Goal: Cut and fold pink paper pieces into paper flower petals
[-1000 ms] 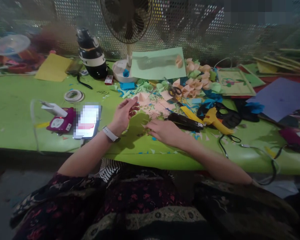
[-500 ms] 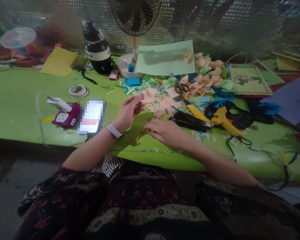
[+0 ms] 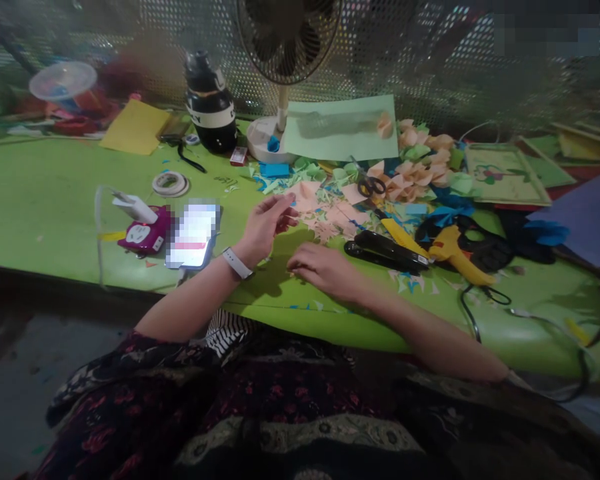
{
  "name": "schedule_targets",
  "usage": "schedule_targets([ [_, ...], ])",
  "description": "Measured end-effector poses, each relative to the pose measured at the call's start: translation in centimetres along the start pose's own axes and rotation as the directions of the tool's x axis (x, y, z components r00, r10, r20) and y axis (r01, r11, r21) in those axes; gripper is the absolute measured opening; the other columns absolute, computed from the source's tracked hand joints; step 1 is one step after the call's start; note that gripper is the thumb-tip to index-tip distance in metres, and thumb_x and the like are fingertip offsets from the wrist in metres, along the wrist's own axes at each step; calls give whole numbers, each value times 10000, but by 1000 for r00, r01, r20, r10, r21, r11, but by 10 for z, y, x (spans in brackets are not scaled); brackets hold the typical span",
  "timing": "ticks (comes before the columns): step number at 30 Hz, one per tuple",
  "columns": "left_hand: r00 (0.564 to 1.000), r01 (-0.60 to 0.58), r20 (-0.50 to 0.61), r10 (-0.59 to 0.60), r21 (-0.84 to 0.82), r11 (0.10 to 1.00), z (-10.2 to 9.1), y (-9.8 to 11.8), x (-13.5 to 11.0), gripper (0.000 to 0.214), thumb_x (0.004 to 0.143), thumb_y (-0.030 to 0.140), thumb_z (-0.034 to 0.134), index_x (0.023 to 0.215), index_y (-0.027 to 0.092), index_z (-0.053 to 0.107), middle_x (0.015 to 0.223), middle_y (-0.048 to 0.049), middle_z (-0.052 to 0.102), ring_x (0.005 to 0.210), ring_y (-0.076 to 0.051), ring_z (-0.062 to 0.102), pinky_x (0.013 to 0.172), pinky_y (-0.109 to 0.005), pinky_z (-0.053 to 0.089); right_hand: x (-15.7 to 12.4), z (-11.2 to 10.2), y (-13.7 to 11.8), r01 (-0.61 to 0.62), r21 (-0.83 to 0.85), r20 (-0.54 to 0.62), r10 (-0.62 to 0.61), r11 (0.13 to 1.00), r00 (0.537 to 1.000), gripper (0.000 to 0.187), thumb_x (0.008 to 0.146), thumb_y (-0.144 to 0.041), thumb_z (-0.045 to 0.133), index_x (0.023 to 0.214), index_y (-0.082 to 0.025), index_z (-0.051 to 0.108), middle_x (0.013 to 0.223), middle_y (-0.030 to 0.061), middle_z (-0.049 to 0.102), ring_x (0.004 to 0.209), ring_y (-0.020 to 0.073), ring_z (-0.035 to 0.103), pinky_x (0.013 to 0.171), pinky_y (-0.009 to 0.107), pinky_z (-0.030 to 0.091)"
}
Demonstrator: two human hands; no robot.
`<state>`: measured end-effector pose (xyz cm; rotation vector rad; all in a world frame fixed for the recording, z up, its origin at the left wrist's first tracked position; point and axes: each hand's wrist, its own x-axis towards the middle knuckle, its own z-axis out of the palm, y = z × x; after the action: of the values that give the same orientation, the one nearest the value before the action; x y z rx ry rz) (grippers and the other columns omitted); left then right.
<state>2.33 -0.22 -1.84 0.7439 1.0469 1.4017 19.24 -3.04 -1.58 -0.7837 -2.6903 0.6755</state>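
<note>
My left hand [image 3: 264, 225], with a white watch on the wrist, is raised just above the green table [image 3: 40, 200]. Its fingers are bent and its thumb rests close over them; what it holds, if anything, I cannot make out. Palm down on the table lies my right hand [image 3: 323, 269], its fingertips curled together against the surface at a tiny scrap I cannot make out. Beyond both hands is a heap of pink and green paper cuttings [image 3: 325, 217]. A black stapler [image 3: 380, 248] lies just right of my right hand.
A lit phone [image 3: 193, 233] and a magenta device [image 3: 143, 235] with a white plug lie to the left, with a tape roll [image 3: 170, 182] behind. At the back stand a black bottle [image 3: 211, 110] and a fan [image 3: 287, 40]. Scissors [image 3: 370, 185], paper flowers [image 3: 415, 167] and a yellow glue gun [image 3: 455, 247] lie to the right.
The view has shifted, so everything sits a little further right in the picture. Both hands keep nearly the same pose; the right fingertips have shifted slightly on the table.
</note>
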Motion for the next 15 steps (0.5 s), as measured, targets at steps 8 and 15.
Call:
schedule_targets([
  [8,993,-112,47,105,186,976,0,-3,-7,177,732,304,810,719,190,675,691,8,650,610,-78,596,520,-195,395,-7,-39,7,-106,276,-331,198,955,923,107,898,-260,586,893,-200,674,893,48,703,763,161,629,667,295,501],
  [15,997,-29,76,19,133,991,5,0,-12,307,644,354,867,741,170,642,708,13,664,603,-86,650,449,-169,331,-8,-41,9,-123,372,-364,266,920,893,132,881,-281,600,909,-177,678,830,37,716,709,143,650,685,294,525],
])
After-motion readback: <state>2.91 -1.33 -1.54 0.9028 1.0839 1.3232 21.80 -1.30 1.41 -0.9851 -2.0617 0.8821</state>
